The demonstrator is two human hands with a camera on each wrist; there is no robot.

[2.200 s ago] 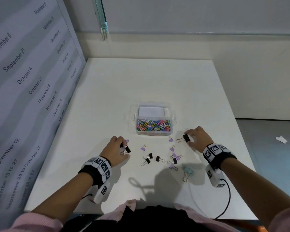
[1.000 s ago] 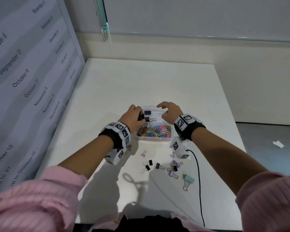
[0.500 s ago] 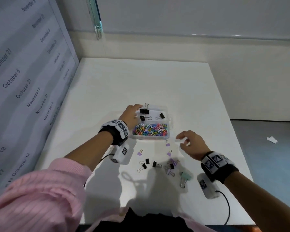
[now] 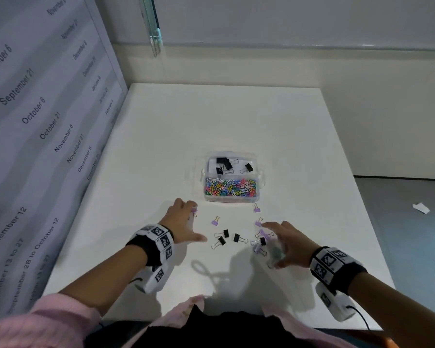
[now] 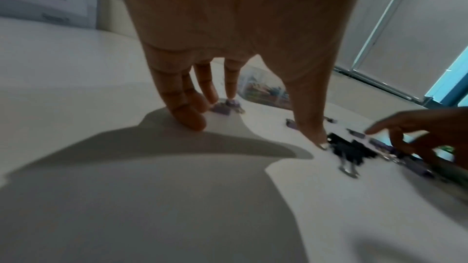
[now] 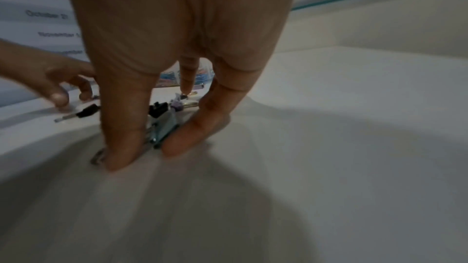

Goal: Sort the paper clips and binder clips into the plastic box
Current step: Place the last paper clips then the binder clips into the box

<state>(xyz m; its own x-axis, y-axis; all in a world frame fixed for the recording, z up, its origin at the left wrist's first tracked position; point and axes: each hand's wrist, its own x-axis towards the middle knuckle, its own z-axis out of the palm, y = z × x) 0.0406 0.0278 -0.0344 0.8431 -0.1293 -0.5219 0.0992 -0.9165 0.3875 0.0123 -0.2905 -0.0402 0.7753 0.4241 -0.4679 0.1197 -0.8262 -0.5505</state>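
The clear plastic box [image 4: 259, 172] sits mid-table, with several black binder clips [image 4: 224, 164] in its far compartment and coloured paper clips [image 4: 230, 187] in the near one. Loose purple clips [image 4: 214, 222] and black clips [image 4: 236, 237] lie in front of it. My left hand [image 4: 190, 222] is spread flat, its fingertips [image 5: 228, 91] touching a purple binder clip [image 5: 224, 108] and its thumb pointing at the black ones. My right hand [image 4: 269, 244] hovers spread over the teal binder clip [image 6: 164, 127], with thumb [image 6: 121, 147] and one finger down on either side of it.
A calendar banner [image 4: 35, 121] walls off the table's left side. The white table [image 4: 224, 116] stretches bare behind the box, and its right edge drops to the floor, where a paper scrap [image 4: 421, 207] lies. A wrist-camera cable hangs at my right forearm.
Both hands left the box, where the black clips they carried now lie. The left hand came back to a purple clip and the right hand dropped over the teal clip.
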